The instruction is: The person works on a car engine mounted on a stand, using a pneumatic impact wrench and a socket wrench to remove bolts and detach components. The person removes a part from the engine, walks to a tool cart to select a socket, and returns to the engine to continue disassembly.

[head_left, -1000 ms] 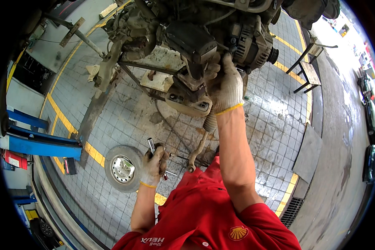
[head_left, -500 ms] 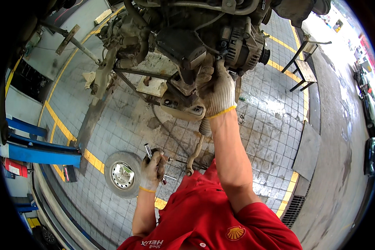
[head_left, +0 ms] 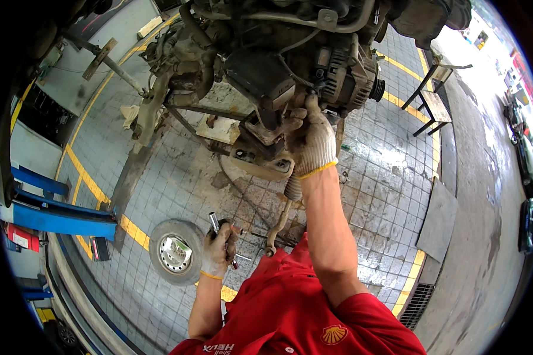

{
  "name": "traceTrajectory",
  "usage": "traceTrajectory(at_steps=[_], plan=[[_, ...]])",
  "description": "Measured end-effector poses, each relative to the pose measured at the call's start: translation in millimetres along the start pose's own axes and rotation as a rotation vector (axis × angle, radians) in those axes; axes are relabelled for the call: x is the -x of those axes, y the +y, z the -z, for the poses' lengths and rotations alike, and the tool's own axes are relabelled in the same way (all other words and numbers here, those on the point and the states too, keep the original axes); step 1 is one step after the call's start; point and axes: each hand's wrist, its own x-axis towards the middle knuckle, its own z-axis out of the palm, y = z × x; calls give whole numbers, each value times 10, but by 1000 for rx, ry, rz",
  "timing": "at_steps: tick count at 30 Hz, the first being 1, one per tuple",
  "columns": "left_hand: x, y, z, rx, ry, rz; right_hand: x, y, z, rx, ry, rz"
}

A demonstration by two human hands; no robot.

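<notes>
Above me hangs an engine with a grey alternator [head_left: 350, 77] on its right side. My right hand [head_left: 315, 142], in a soiled white knit glove with a yellow cuff, reaches up beside the alternator's left side. Its fingers are bent, with the fingertips at a small fitting [head_left: 315, 89] there; whatever they pinch is hidden. A black cover [head_left: 260, 80] sits just left of that hand. Lower down, my left hand [head_left: 219, 247], gloved alike, is closed around a chrome socket tool [head_left: 214, 222]. The tool's socket end sticks up above the fist, and a red-tipped end shows below it.
A wheel [head_left: 175, 251] lies on the tiled floor left of my left hand. A metal rod with a joint [head_left: 272, 239] hangs near my front. Blue lift arms [head_left: 62, 219] stand at the left, a small wooden-topped stool [head_left: 433, 106] at the right, and a floor grate [head_left: 417, 305] lower right.
My right hand has come down slightly from the fitting, its fingers a little lower. The left hand keeps its grip on the socket tool. The whole view has shifted slightly.
</notes>
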Motion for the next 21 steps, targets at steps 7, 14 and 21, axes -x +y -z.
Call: traceTrajectory(at_steps=[7, 14, 21], plan=[[-78, 7, -144, -47, -3, 29, 93, 41, -121, 43, 131, 12], [-122, 4, -236, -47, -45, 19, 86, 8, -100, 77, 131, 32], [-88, 38, -222, -66, -51, 15, 118, 39, -108, -96, 37, -39]])
